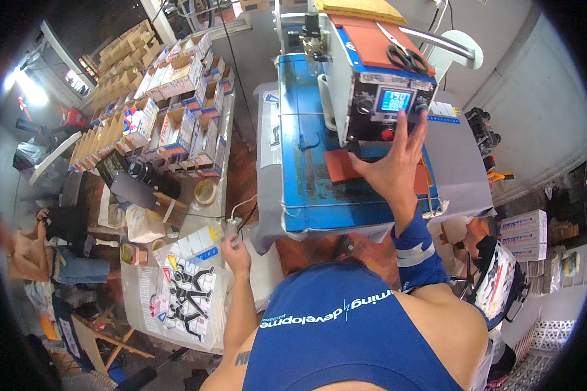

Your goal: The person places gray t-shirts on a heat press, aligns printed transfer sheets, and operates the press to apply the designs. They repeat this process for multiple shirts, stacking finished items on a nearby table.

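My right hand [392,173] is raised to the control box [365,101] of a blue heat press [295,212], fingers stretched out and apart. Its fingertips reach the panel beside a lit blue display [395,100] and just above a red button [388,134]. Under the box lies a reddish-brown pad [339,167], partly hidden by the hand. Lower left, my left hand [236,256] is closed around a small whitish socket [231,226] on a white cord, at the edge of the side table. Its fingers are small in view.
Black-handled scissors [407,60] rest on top of the press. Printed sheets with black figures [189,296] lie on the left table, near a tape roll [205,191]. Cardboard bins [176,124] stand behind. A person [32,251] sits far left.
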Tool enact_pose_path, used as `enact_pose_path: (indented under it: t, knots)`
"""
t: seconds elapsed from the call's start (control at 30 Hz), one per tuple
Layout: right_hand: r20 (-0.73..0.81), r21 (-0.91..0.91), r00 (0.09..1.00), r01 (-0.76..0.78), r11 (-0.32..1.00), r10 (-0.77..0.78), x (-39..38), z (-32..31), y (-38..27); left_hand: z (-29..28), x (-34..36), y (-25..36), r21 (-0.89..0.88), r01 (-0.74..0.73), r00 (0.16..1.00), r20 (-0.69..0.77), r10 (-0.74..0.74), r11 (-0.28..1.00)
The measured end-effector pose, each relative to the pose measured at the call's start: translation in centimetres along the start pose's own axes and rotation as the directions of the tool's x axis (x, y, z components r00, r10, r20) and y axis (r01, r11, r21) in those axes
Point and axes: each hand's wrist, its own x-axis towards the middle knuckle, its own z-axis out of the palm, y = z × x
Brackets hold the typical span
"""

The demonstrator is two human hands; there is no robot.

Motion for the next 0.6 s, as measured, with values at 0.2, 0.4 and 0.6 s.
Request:
enact_pose_path:
  t: [0.2,0.4,0.6]
  knots:
    - [0.046,-0.024,0.998,0.045,0.999,-0.044,0.0,1.8,-4.2,-0.3,-8.8,-6.4,0.028,0.187,0.973,0.132,-0.189,0.982]
    - [0.044,-0.04,0.996,0.079,0.996,-0.078,-0.3,2.6,-6.4,-0.4,-16.3,-15.0,0.058,0.375,0.857,0.359,-0.37,0.925]
    - [0.041,-0.032,0.998,0.053,0.998,-0.052,-0.1,2.4,-7.5,1.1,-20.2,-17.7,0.187,0.219,0.642,0.712,-0.285,0.958]
